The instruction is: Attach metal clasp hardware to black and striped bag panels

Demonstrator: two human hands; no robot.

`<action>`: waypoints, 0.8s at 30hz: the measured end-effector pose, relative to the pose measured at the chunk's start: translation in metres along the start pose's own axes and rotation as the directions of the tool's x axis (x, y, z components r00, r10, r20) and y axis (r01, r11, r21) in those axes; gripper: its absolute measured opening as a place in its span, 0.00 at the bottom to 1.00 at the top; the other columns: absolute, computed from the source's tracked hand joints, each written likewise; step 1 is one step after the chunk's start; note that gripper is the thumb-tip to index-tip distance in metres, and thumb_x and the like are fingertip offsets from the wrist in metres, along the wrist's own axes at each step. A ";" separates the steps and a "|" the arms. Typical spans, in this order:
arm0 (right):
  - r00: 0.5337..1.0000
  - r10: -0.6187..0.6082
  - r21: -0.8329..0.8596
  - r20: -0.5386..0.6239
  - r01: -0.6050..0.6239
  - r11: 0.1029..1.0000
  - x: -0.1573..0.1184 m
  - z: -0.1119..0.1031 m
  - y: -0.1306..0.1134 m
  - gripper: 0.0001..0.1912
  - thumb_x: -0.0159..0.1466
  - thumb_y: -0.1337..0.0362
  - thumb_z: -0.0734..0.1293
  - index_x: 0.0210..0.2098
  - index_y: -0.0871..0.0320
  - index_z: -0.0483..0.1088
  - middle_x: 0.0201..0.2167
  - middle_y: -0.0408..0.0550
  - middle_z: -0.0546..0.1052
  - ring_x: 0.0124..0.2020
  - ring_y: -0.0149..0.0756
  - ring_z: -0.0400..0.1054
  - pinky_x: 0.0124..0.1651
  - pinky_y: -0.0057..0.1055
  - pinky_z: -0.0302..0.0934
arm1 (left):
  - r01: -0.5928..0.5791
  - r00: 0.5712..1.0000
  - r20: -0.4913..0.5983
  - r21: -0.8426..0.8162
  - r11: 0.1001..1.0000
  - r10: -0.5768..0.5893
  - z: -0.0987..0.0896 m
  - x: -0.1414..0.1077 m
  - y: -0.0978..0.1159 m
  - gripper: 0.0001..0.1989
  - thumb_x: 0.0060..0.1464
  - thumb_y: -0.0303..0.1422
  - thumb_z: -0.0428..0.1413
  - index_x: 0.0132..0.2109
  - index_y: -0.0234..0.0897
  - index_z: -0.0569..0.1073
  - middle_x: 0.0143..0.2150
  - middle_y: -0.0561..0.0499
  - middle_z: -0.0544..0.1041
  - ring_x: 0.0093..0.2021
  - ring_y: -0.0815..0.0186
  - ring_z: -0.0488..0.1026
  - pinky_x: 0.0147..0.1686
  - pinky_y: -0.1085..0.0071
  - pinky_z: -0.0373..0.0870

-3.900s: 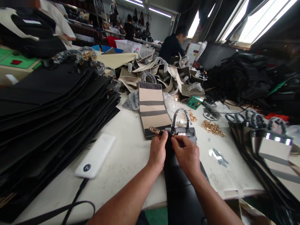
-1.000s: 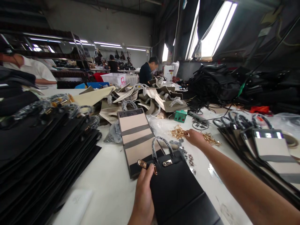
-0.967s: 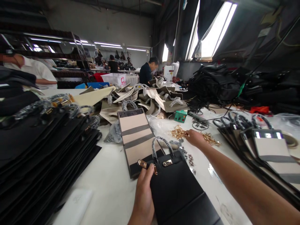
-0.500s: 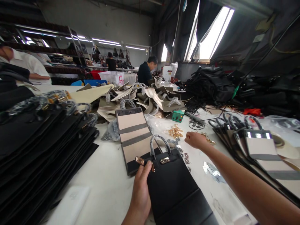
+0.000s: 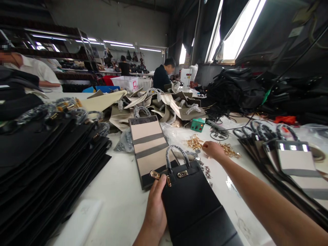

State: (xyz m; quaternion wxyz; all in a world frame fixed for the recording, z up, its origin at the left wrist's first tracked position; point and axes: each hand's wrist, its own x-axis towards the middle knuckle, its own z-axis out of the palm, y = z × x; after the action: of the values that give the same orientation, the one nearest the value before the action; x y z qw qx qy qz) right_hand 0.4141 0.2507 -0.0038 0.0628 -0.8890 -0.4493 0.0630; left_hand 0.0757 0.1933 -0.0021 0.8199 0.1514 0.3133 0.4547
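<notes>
The white table (image 5: 115,188) carries a stack of black panels (image 5: 51,153) at left and, near the middle, a black bag (image 5: 194,198), its handle (image 5: 176,147) pointing away from the person. The right hand (image 5: 213,150) is curled between two heaps of gold fittings (image 5: 195,142), whether gripping one cannot be told; the left hand (image 5: 156,208) pinches the bag's gold-tipped strap (image 5: 155,174).

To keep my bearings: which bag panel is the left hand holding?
The black-faced panel in front, gripped at its edge by the left hand. The beige-lined panel behind, the left stack and right stack are unheld.
</notes>
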 end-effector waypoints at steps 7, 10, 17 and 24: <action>0.995 0.003 0.069 -0.100 0.004 0.998 -0.035 -0.009 0.020 0.17 0.66 0.56 0.62 0.47 0.52 0.79 0.44 0.47 0.82 0.42 0.40 0.75 0.38 0.29 0.61 | 0.073 0.993 0.096 -0.120 0.990 -0.062 0.003 -0.007 0.008 0.37 0.50 0.59 0.62 0.59 0.39 0.75 0.56 0.41 0.80 0.64 0.45 0.70 0.67 0.49 0.60; 0.994 -0.019 0.062 -0.106 0.025 0.998 -0.047 -0.008 0.023 0.20 0.68 0.55 0.61 0.54 0.52 0.76 0.50 0.49 0.81 0.47 0.43 0.74 0.42 0.32 0.63 | 0.167 0.979 0.143 -0.169 0.971 -0.144 0.005 -0.009 0.016 0.42 0.51 0.66 0.53 0.61 0.39 0.73 0.55 0.39 0.80 0.60 0.44 0.73 0.64 0.45 0.65; 0.983 -0.181 0.047 -0.023 0.182 0.982 -0.051 0.007 -0.002 0.20 0.65 0.57 0.66 0.55 0.48 0.77 0.55 0.50 0.77 0.52 0.46 0.71 0.49 0.35 0.62 | 0.185 0.974 0.160 -0.146 0.972 -0.162 0.002 -0.010 0.028 0.49 0.45 0.73 0.48 0.56 0.37 0.77 0.48 0.37 0.83 0.56 0.42 0.76 0.58 0.46 0.69; 0.979 -0.188 0.175 -0.073 0.198 0.964 -0.057 0.007 -0.010 0.15 0.62 0.62 0.68 0.46 0.55 0.80 0.49 0.55 0.80 0.54 0.53 0.69 0.59 0.48 0.56 | 0.261 0.958 0.147 -0.087 0.961 -0.247 -0.001 -0.004 0.032 0.42 0.53 0.63 0.56 0.60 0.33 0.75 0.47 0.37 0.83 0.52 0.42 0.79 0.55 0.49 0.72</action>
State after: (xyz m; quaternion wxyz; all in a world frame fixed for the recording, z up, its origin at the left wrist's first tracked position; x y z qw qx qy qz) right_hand 0.3712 0.2109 -0.0054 0.1619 -0.8328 -0.5243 0.0727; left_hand 0.0529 0.2068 0.0156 0.8976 0.0967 0.2498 0.3502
